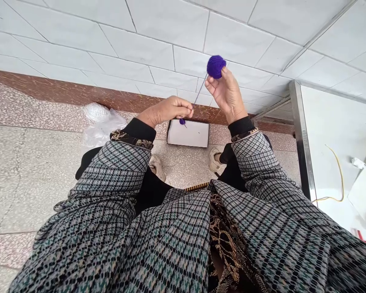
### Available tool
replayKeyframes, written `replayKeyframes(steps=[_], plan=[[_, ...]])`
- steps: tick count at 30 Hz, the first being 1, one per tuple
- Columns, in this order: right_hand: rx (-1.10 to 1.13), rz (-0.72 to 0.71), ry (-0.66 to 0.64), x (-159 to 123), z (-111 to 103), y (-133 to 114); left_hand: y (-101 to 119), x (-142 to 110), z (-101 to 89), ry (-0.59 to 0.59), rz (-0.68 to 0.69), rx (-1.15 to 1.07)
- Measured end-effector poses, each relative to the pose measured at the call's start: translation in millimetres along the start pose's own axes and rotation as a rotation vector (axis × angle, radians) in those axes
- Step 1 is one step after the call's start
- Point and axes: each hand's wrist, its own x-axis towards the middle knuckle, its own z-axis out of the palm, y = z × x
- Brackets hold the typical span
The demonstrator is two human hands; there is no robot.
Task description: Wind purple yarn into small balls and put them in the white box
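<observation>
My right hand [227, 93] is raised in front of the white tiled wall, fingertips closed on a purple ball of yarn [216, 66]. A thin purple strand [199, 91] runs from the ball down and left to my left hand [170, 110]. That hand is lower, its fingers pinched together on the strand. Below both hands a shallow white box [188, 133] lies on the floor with a small purple piece [182, 121] in it.
A crumpled clear plastic bag [100, 118] lies on the speckled floor at the left. At the right stands a white table with a metal edge [301, 138], bearing a yellow cord [338, 171] and papers. My feet [215, 159] rest beside the box.
</observation>
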Motion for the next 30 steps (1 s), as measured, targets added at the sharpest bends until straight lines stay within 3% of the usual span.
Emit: replayKeyframes(steps=[3,6,11,15,17,19,23,26,28,30], plan=[[-0.095,0.112,0.048,-1.9,4.9,3.4,2.8,0.0,4.0,-0.131,0.011,0.084],[-0.296,0.213,-0.012,-5.4,4.6,9.9,6.3,-3.4,1.8,-0.134,0.035,0.102],[-0.54,0.283,-0.317,-15.4,3.3,12.5,9.6,-10.9,-11.0,0.136,0.088,0.027],[-0.423,0.347,-0.623,-20.6,4.6,8.8,2.0,-5.6,-18.3,0.373,0.125,-0.028],[-0.294,0.329,-0.694,-20.0,3.8,6.0,-2.6,-1.3,-18.4,0.422,0.104,-0.003],[-0.154,0.25,-0.648,-17.2,2.0,1.4,-5.5,2.1,-15.4,0.398,0.044,0.028],[0.032,0.023,-0.288,-8.4,0.5,-7.3,-3.0,4.1,-2.4,0.131,-0.038,0.045],[-0.112,0.085,-0.075,-6.1,2.5,-3.8,6.0,0.6,5.4,-0.088,-0.015,0.079],[-0.307,0.221,-0.122,-9.3,4.0,2.1,12.0,-3.2,5.1,-0.098,-0.013,0.09],[-0.457,0.361,-0.338,-15.3,4.9,6.3,14.7,-6.3,-0.3,0.013,-0.005,0.086]])
